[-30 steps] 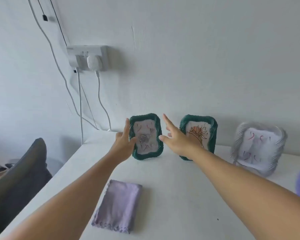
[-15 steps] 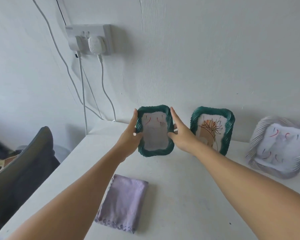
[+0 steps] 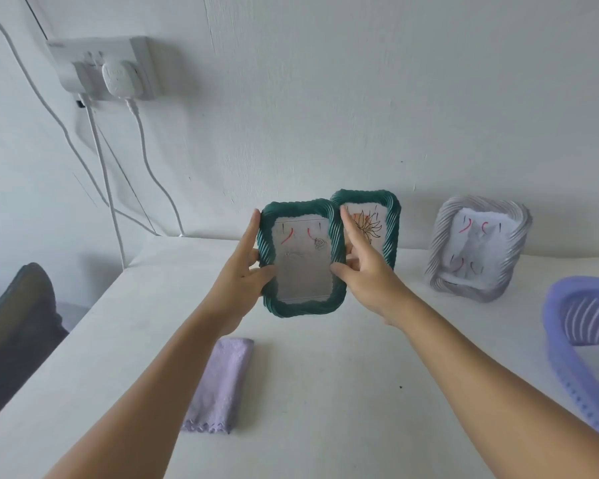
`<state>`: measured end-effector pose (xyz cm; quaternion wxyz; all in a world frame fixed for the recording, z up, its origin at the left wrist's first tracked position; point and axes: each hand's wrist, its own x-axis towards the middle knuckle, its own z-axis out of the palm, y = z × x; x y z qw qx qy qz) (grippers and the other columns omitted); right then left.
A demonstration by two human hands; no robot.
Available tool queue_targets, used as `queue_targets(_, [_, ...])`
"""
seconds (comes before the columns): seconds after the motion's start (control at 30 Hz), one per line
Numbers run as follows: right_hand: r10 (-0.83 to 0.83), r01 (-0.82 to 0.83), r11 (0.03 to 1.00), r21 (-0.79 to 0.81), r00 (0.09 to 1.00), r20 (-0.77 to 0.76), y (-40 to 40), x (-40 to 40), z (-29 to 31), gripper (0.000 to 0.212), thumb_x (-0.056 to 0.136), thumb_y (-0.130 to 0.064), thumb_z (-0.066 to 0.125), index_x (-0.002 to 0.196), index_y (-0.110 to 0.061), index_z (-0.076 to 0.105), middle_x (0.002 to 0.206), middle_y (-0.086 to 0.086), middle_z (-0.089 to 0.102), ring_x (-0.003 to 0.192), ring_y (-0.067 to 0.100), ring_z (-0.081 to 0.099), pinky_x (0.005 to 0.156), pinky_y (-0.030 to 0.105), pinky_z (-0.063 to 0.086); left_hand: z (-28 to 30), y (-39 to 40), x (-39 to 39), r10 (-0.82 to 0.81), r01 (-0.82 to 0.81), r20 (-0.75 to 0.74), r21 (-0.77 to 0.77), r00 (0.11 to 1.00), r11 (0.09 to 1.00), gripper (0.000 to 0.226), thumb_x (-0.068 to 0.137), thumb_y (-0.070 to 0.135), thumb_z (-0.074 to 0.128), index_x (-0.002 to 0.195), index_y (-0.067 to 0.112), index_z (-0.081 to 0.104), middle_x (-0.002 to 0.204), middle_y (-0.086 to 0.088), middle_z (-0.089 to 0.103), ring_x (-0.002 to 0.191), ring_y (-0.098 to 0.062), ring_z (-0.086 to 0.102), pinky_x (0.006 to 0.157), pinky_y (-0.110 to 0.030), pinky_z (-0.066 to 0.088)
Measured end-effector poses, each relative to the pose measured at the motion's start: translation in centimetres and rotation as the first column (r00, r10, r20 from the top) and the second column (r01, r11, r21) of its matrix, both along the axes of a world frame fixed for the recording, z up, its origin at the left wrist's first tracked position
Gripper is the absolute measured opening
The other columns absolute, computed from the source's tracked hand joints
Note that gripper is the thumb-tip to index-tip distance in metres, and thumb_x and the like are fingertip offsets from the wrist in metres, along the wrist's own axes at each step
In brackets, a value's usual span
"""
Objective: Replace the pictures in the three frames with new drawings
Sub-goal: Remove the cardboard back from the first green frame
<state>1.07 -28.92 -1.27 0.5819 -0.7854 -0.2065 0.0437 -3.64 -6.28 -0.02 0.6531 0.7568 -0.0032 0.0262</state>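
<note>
Lifted off the desk [image 3: 325, 392] since a second ago, the first green frame [image 3: 303, 259] now hangs between both hands, nearer the camera. Left hand [image 3: 239, 281] and right hand [image 3: 363, 271] each keep a grip pinching its side edges. Second green frame [image 3: 377, 226] and white frame [image 3: 478, 247] stand untouched by the wall; judging by this, no picture is swapped yet.

The held frame [image 3: 303, 261] is dark green with a twisted-rope pattern; its picture shows red strokes on white. Right of it, a matching green frame [image 3: 377, 226] shows an orange flower; further right, a grey-white frame [image 3: 478, 248]. Below it lies a lilac cloth [image 3: 222, 385] on the white tabletop [image 3: 325, 392].
</note>
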Motion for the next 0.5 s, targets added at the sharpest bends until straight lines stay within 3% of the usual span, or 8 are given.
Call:
queue_targets(0.03, [-0.007,0.007,1.000,0.013,1.000,-0.001,-0.6,-0.5,0.1,0.093,0.101,-0.005,0.056,0.147,-0.070,0.009,0.163,-0.016,0.029,0.134,0.026,0.050,0.117,0.048,0.038,0.0,-0.6,-0.2,-0.008,0.008,0.004,-0.017,1.000,1.000,0.087,0.102,0.000,0.051,0.147,0.068,0.020,0.126,-0.010,0.065,0.115,-0.036,0.065,0.096,-0.064,0.052])
queue_targets(0.1, [-0.037,0.040,0.997,0.065,0.998,-0.046,-1.8,-1.3,0.2,0.087,0.102,-0.011,0.056,0.148,-0.069,0.009,0.159,-0.015,0.035,0.127,0.021,0.054,0.115,0.042,0.041,-0.1,-1.6,-0.5,-0.036,0.036,0.009,-0.062,0.999,0.997,0.085,0.103,0.001,0.052,0.150,0.065,0.019,0.129,-0.009,0.065,0.116,-0.031,0.066,0.094,-0.059,0.056])
queue_targets(0.2, [-0.043,0.054,0.992,0.112,0.995,-0.094,-3.6,-2.5,0.2,0.078,0.104,-0.015,0.055,0.153,-0.060,0.014,0.153,-0.025,0.041,0.126,-0.008,0.051,0.105,0.017,0.043,0.2,-3.1,-0.8,-0.085,0.085,0.007,-0.107,0.996,0.991,0.084,0.104,0.000,0.051,0.152,0.061,0.019,0.131,-0.008,0.064,0.118,-0.027,0.066,0.090,-0.050,0.059])
queue_targets(0.23, [-0.019,0.034,0.988,0.147,0.994,-0.106,-4.1,-3.0,0.2,0.076,0.105,-0.013,0.053,0.155,-0.057,0.015,0.155,-0.027,0.039,0.129,-0.013,0.047,0.105,0.015,0.040,0.3,-3.5,-0.9,-0.100,0.100,0.006,-0.106,0.995,0.989,0.084,0.104,0.000,0.050,0.152,0.060,0.019,0.132,-0.008,0.064,0.118,-0.026,0.066,0.090,-0.049,0.059])
queue_targets(0.3, [0.011,0.018,0.978,0.206,0.990,-0.142,-4.9,-3.6,0.1,0.076,0.105,-0.008,0.049,0.154,-0.057,0.016,0.156,-0.029,0.036,0.139,-0.010,0.038,0.117,0.028,0.034,0.5,-4.3,-0.9,-0.123,0.122,-0.004,-0.090,0.992,0.988,0.084,0.104,0.000,0.050,0.151,0.062,0.019,0.131,-0.010,0.063,0.117,-0.026,0.067,0.091,-0.050,0.058])
queue_targets(0.37, [0.008,0.037,0.968,0.247,0.984,-0.179,-5.6,-4.0,0.0,0.077,0.105,-0.006,0.047,0.152,-0.061,0.020,0.155,-0.023,0.042,0.142,0.000,0.041,0.121,0.040,0.033,0.7,-5.1,-0.9,-0.143,0.142,-0.014,-0.057,0.990,0.988,0.084,0.104,0.001,0.050,0.150,0.065,0.019,0.129,-0.013,0.063,0.116,-0.028,0.067,0.095,-0.053,0.056])
queue_targets(0.5, [-0.013,0.065,0.960,0.272,0.982,-0.189,-6.8,-5.0,-0.3,0.078,0.105,-0.003,0.046,0.153,-0.058,0.020,0.145,-0.011,0.058,0.134,0.009,0.054,0.115,0.041,0.040,1.0,-6.1,-1.0,-0.173,0.173,-0.007,0.031,0.985,0.984,0.085,0.103,0.001,0.049,0.148,0.067,0.018,0.118,-0.013,0.065,0.115,-0.038,0.063,0.102,-0.060,0.050])
